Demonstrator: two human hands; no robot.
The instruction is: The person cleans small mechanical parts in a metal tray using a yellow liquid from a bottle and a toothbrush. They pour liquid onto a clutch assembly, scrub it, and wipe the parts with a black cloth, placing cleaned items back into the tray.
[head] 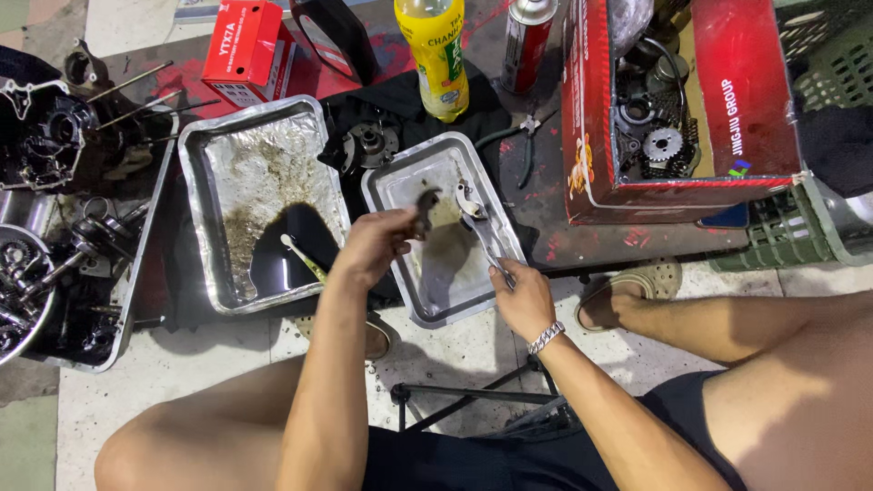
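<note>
My left hand (371,244) holds a small dark metal part (426,207) over the small metal tray (496,207). My right hand (520,293), with a metal bracelet at the wrist, grips the handle of a silver tool (476,216) whose head rests in that tray. The tray holds a film of dirty liquid. To its left stands a larger metal tray (202,173) with dark oily liquid and a brush (303,258) lying in it.
An engine case and greasy parts (55,182) fill a tray at left. A red cardboard box of gears (655,118) stands at right, beside green crates (818,73). A yellow bottle (435,55), spray can (526,41), small red box (247,41) and pliers (526,145) lie behind.
</note>
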